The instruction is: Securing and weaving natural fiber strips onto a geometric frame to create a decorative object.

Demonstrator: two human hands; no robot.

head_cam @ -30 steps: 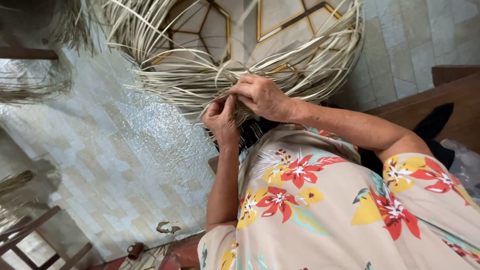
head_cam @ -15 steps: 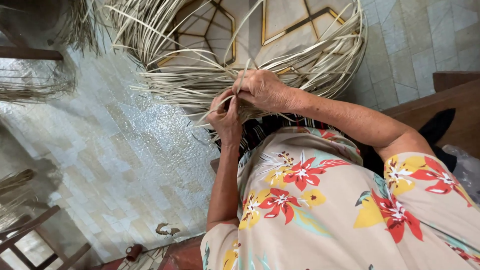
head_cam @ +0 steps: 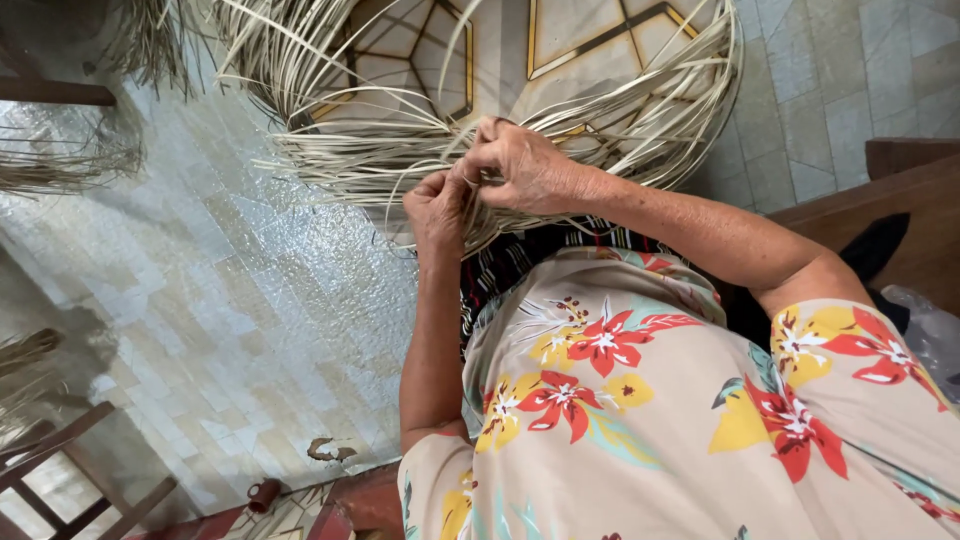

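— Hands, what are they on?
— Left hand (head_cam: 438,208) and right hand (head_cam: 515,165) both pinch pale straw strands (head_cam: 380,165), touching each other.
— And the straw?
— A loose ring of fibres above the lap, over the tiled floor (head_cam: 230,300).

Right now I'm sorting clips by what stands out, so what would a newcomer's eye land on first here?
First the two hands at upper centre: the left hand and right hand pinch pale straw strands that fan out in long loops over the tiled floor. Next the bright floral dress filling the lower right.
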